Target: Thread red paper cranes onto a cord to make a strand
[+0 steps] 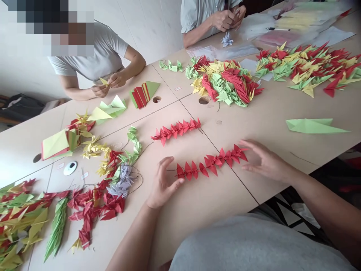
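A string of red origami cranes [210, 164] lies stretched on the table in front of me. At its left end is my left hand [163, 184], thumb and fingers apart, the thumb tip close against the last crane; I cannot tell if it touches. My right hand [263, 162] is beside the right end, open, fingers extended and nothing in them. Just beyond lies a second, shorter string of red cranes [177, 130]. A dark thread shows at the left end of each string.
Left of me are bundles of red cranes [88, 207], grey cranes [122, 180] and a white spool [70, 168]. A crane pile [225, 81] and a green folded paper [314, 126] lie to the right. Across the table, two people handle paper; one holds a yellow piece [104, 81].
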